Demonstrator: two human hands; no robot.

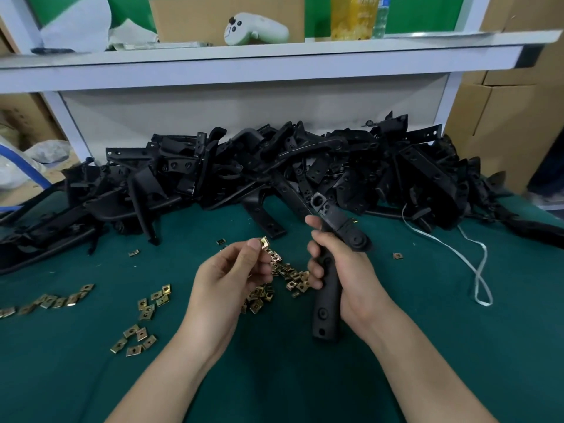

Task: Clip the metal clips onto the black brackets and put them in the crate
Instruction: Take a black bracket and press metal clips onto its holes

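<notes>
Green cloth covers the table, and a heap of black brackets sprawls across its far side below a white shelf. Just in front of the heap's middle, the right hand holds a single bracket, a long black part tilted a little off upright. Its grip is clamped round the part's middle, fingers curled over one face. The part's upper end, with a square opening, points back toward the heap; whether it touches the heap cannot be told.

Also in front of the heap's middle, the left hand is raised with its grip pinched together on one brass-coloured metal clip, held between thumb and fingertips, near the single bracket but apart from it.

Loose clips lie thickly on the cloth in front of the heap, under both hands, with more clips strewn in front of its left part. A white cord loops on the cloth in front of the heap's right part.

Above the heap, the shelf carries a white game controller and a yellow bottle. Cardboard boxes stand beyond the heap's right end.
</notes>
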